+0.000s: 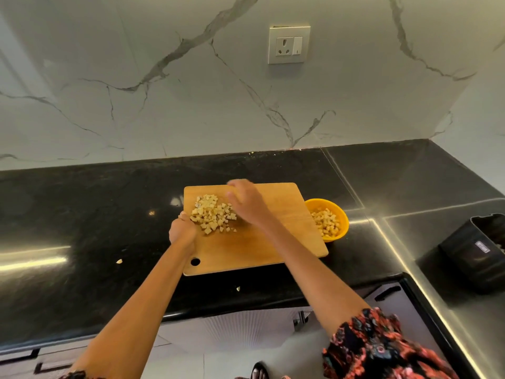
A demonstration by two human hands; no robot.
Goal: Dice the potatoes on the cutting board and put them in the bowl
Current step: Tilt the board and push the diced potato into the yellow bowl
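At the centre of the frame, on the board [254,239], a heap of dice [213,213] waits, with no whole potato in sight; more dice already fill the bowl [343,214] at the board's right edge. The dicing looks finished and the transfer half done. The right hand [247,202], fingers loosely spread and blurred, rests at the heap's right side; the left hand [181,228], curled in a fist, touches its lower left. No knife shows.

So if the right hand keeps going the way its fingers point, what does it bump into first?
The right hand points up and to the left across the cutting board. Probably it meets the pile of diced potato first, which lies right by its fingers, though its height above the board is unclear.
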